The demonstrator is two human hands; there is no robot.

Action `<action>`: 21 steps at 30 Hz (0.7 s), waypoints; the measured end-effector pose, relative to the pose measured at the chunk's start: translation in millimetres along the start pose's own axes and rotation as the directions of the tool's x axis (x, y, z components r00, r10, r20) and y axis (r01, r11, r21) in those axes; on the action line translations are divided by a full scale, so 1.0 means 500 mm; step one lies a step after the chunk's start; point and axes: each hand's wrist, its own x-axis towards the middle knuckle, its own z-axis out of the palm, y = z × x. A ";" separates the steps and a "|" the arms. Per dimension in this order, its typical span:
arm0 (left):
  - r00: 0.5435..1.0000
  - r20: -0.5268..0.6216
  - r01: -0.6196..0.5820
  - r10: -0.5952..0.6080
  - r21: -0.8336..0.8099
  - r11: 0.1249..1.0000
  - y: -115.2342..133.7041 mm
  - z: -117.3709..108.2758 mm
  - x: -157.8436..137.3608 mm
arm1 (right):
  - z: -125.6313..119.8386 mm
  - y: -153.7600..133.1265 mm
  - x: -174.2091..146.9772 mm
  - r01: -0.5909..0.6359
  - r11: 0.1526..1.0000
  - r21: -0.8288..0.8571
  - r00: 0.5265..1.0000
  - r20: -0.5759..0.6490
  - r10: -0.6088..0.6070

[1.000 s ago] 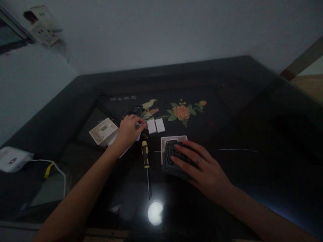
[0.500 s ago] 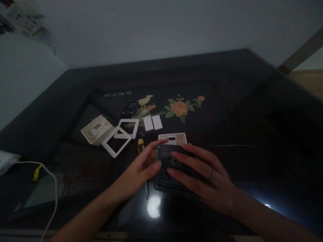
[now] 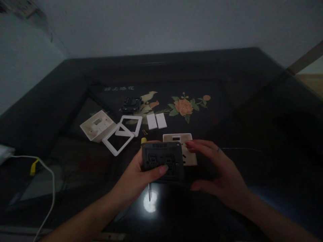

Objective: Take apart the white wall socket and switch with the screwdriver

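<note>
My left hand [image 3: 141, 173] grips a black wall-switch module [image 3: 161, 153] by its left side, thumb across the face and fingers behind. To its right, my right hand [image 3: 217, 171] is off the module, with fingers and thumb apart. Its fingertips are over the right part of a white switch back box [image 3: 193, 158], which is partly hidden behind the module; whether they touch it I cannot tell. Beneath my left hand lies a screwdriver with a yellow handle [image 3: 143, 140], its shaft [image 3: 149, 191] showing below.
Two white frames [image 3: 114, 152] overlap beside another white back box [image 3: 88, 126]. Two white rocker plates [image 3: 161, 121], small screws [image 3: 144, 132] and a second black module [image 3: 131, 104] lie farther back on the dark glossy table [image 3: 239, 101]. A white cable [image 3: 53, 188] runs along the left.
My right hand has let go of the black module and moved right, its fingers opening. My left hand keeps hold of the module, which has shifted slightly left, uncovering more of the box behind.
</note>
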 end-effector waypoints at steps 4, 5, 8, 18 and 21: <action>0.999 0.035 -0.008 0.007 0.025 1.000 -0.005 0.001 -0.004 | 0.006 -0.022 -0.001 0.003 0.999 0.036 1.000 -0.010 -0.003; 0.999 0.053 0.008 -0.009 0.018 1.000 -0.005 0.000 -0.005 | 0.007 -0.026 0.000 0.016 0.999 0.033 1.000 -0.011 -0.016; 0.991 0.115 0.064 -0.063 -0.006 0.998 -0.007 -0.003 -0.007 | 0.004 -0.033 0.003 0.039 0.999 0.016 0.999 -0.021 -0.039; 0.988 0.139 0.052 -0.063 0.083 0.995 -0.020 -0.013 -0.006 | 0.010 -0.036 -0.004 0.066 0.997 -0.029 0.996 -0.057 -0.067; 0.982 0.181 0.050 -0.055 0.037 0.998 -0.018 -0.012 -0.008 | 0.009 -0.041 -0.004 0.078 0.997 -0.027 0.995 -0.060 -0.080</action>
